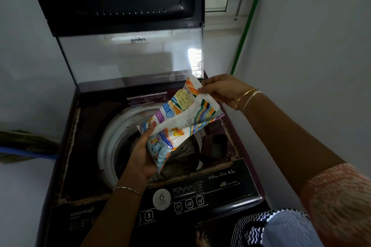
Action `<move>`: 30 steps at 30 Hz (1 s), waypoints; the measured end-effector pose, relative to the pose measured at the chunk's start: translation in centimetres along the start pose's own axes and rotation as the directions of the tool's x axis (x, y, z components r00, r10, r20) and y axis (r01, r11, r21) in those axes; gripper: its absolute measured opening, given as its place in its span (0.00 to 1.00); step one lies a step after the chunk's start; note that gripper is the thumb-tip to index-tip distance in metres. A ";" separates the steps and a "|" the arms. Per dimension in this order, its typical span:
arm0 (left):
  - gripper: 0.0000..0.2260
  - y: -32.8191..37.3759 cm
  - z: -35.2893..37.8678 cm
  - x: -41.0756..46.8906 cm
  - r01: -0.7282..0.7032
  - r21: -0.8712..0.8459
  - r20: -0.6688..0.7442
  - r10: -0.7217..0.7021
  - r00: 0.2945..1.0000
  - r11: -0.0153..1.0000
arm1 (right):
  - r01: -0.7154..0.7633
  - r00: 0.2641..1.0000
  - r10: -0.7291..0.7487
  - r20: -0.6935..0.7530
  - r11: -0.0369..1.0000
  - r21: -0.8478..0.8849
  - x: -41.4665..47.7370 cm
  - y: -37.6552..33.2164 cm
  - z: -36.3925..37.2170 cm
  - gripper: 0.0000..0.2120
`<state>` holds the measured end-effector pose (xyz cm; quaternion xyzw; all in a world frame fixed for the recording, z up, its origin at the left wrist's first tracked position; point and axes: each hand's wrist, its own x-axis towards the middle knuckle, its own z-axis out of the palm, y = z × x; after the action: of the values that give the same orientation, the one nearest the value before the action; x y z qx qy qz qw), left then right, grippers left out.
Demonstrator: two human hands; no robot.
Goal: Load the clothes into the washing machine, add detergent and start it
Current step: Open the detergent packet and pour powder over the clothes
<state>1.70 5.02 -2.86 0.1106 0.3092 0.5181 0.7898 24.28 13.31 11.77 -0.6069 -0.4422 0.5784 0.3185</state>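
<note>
One detergent packet [180,122] sits at the centre of the frame, over the drum opening [118,142] of the washing machine [84,122] — its long axis runs diagonally, lower end toward the lower left, upper end toward the upper right. Two hands hold it: the left hand [141,156] is closed around the lower end from beneath, the right hand [222,90] pinches the top corner. Dark clothes [188,156] lie in the drum below. One lid [128,32] stands raised in the upper half; one control panel [180,200] spans the bottom.
</note>
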 end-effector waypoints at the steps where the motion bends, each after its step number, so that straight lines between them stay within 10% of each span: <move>1: 0.33 -0.2 0.5 -0.2 0.001 0.003 -0.052 -0.001 0.999 1.000 | 0.005 1.000 -0.005 -0.006 1.000 0.008 0.0 -0.2 0.2 0.07; 6: 0.16 -1.3 1.2 0.2 0.009 0.103 -0.076 -0.001 0.997 0.995 | 0.025 1.000 -0.025 -0.008 0.999 0.027 -0.4 -1.4 0.8 0.09; 11: 0.35 -1.9 1.0 1.3 0.037 0.004 -0.016 -0.036 0.999 0.999 | 0.073 0.997 -0.073 0.030 0.997 0.024 -0.7 -2.4 0.8 0.08; 16: 0.14 -2.7 2.2 1.1 -0.045 -0.074 -0.115 0.036 0.993 0.996 | 0.117 0.988 -0.116 0.103 0.993 -0.005 -1.2 -3.4 1.0 0.06; 30: 0.23 -2.9 2.6 2.0 0.111 -0.219 0.055 -0.101 0.993 0.970 | -0.006 0.993 0.057 0.103 0.901 -0.433 -1.7 -3.8 -0.7 0.13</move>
<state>5.98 5.87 -3.02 0.0166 0.2378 0.5038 0.8303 24.41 13.40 15.97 -0.6356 -0.5668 0.5047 0.1411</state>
